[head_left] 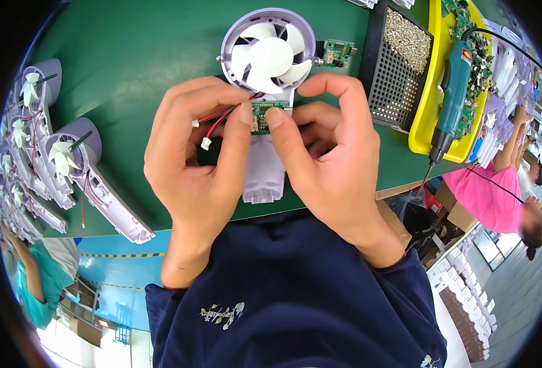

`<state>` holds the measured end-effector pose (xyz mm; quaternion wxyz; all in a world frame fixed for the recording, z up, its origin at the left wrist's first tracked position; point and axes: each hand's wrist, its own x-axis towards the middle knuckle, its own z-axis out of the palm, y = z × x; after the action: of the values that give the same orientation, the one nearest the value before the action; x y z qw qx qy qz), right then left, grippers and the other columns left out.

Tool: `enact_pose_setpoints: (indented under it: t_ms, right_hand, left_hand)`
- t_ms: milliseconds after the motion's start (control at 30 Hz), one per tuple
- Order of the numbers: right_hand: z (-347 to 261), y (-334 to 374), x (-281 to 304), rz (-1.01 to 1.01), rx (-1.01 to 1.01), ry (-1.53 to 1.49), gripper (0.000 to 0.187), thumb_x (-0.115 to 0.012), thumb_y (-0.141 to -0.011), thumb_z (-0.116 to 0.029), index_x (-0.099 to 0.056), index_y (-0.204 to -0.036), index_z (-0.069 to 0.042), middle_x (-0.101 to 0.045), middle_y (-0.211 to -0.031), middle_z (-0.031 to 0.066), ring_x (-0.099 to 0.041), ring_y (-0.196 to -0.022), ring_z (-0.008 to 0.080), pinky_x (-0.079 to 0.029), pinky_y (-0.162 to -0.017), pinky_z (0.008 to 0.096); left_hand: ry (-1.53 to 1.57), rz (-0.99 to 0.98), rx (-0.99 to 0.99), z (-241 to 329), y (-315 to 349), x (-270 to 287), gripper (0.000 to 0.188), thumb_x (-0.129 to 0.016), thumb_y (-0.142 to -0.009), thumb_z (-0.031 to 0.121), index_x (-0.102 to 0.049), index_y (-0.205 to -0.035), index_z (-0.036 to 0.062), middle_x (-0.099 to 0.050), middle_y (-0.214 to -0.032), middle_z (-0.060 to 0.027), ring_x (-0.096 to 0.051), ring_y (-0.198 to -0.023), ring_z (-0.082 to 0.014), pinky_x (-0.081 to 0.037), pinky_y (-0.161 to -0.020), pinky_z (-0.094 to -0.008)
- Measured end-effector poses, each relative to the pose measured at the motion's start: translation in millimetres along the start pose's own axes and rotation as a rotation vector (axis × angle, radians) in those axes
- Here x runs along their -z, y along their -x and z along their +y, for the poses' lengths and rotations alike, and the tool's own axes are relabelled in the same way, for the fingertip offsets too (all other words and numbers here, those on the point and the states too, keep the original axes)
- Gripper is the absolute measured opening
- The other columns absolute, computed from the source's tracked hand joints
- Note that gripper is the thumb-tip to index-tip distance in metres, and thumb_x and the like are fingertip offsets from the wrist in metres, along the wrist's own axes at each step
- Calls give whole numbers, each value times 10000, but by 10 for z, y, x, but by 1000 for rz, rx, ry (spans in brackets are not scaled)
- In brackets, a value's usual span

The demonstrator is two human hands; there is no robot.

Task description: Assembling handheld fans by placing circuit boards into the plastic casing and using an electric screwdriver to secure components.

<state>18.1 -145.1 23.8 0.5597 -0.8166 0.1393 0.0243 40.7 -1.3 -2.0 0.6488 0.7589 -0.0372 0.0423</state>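
A lilac handheld fan housing [265,172] lies on the green table before me, its round head with white blades [271,57] pointing away. Over its handle sits a small green circuit board [261,118]. My left hand [191,144] is closed around the housing's left side, thumb tip at the board's left edge. Curled at the other side, my right hand [335,153] presses its thumb onto the board's upper right. Red and black wires with white plugs [206,143] stick out beside my left thumb. Some fingertips are hidden behind my thumbs and the housing.
Another circuit board [338,53] lies right of the fan head. Farther right are a black tray [384,92] of small screws and a yellow bin [419,138] of boards with a teal electric screwdriver [455,92] across it. Several fan housings [108,196] lie left. Co-workers sit at both sides.
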Motion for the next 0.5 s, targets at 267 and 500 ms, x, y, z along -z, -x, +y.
enact_pose_setpoints:
  t_ms: [267,500]
  right_hand:
    - [-68,6,25,-56,-77,-19,338,-726,-952,-40,-468,-1168,-8,-701,-782,55,-591,-629,30,-445,-534,190]
    - [31,-29,-11,-2,12,-39,383,-770,-895,-86,-482,-1139,-21,-691,-685,85,-676,-527,180,-486,-483,288]
  left_hand:
    - [27,17,31,25,16,-16,161,-704,-882,-103,-705,-1024,-27,-662,-1082,-122,-686,-893,-144,-566,-735,-242]
    - [-91,-181,8,125,-44,142,246,-688,-844,-107,-762,-1032,32,-648,-1109,-123,-679,-845,-180,-560,-720,-280]
